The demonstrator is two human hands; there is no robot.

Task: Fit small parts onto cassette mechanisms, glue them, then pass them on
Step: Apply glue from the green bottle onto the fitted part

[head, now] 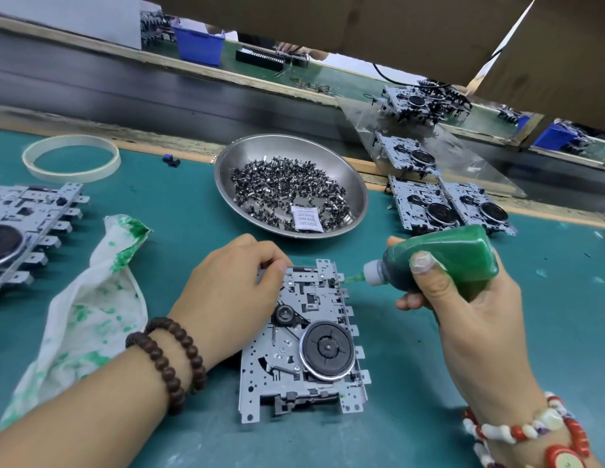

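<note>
While the left hand (233, 285) steadies the stamped-metal mechanism (304, 346), the right hand (463, 298) grips a soft green bottle (443, 261).

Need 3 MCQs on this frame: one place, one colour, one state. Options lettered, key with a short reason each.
1. Where is the steel bowl of small parts?
A) behind the mechanism being worked on
B) on the cloth
C) in the right hand

2. Glue bottle colour?
A) red
B) green
C) clear

3. What is the left hand doing?
A) lying flat on the mat
B) lifting the bowl
C) resting on the mechanism's top left

Key: 1 A, bowl sits farther back; 2 B, bottle is green; 3 C, curled fingers meet its corner.
</note>
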